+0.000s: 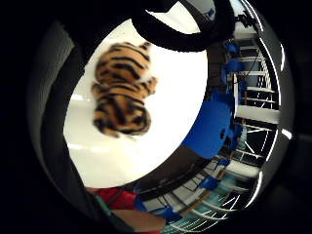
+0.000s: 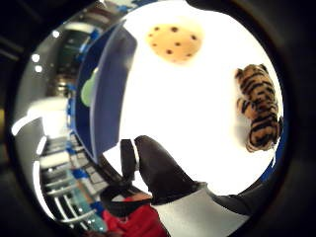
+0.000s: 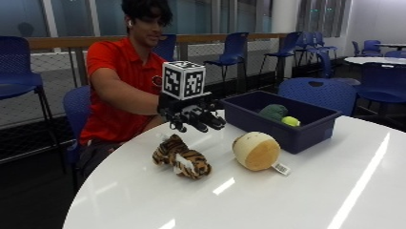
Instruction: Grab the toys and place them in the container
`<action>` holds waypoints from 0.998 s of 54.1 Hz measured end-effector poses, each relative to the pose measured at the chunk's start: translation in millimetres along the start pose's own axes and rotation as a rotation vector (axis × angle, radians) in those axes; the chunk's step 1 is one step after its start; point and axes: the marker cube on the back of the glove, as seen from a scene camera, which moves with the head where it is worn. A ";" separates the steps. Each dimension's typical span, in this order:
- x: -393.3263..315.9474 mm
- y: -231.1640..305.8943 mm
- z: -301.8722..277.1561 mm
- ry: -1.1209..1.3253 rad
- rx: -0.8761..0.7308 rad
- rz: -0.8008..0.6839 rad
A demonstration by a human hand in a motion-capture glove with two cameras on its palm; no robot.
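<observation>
A striped tiger plush [image 3: 181, 159] lies on the white round table [image 3: 266, 200], also seen in both palm views [image 1: 122, 90] [image 2: 259, 121]. Beside it sits a round cookie plush [image 3: 256, 150] [image 2: 175, 42]. A dark blue container [image 3: 282, 119] [image 2: 106, 94] stands behind the cookie, holding a green toy [image 3: 273, 112] and a small yellow-green one [image 3: 290, 121]. My gloved right hand [image 3: 190, 117] hovers above the table between the tiger and the container, fingers loosely curled downward, holding nothing.
Blue chairs [image 3: 317, 93] stand close behind the container and further back around the room. The table edge nearest the person runs just behind the tiger. A large bare stretch of table lies in front of the toys.
</observation>
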 end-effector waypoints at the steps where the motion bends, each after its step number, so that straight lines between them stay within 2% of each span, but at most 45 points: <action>1: 4.8 -0.5 2.0 -0.002 -0.004 0.010; 20: 44.8 -10.2 22.3 -0.091 -0.037 0.089; 34: 64.4 -15.3 45.7 -0.040 -0.053 0.128; 54: 68.7 -18.3 76.2 -0.077 -0.109 0.084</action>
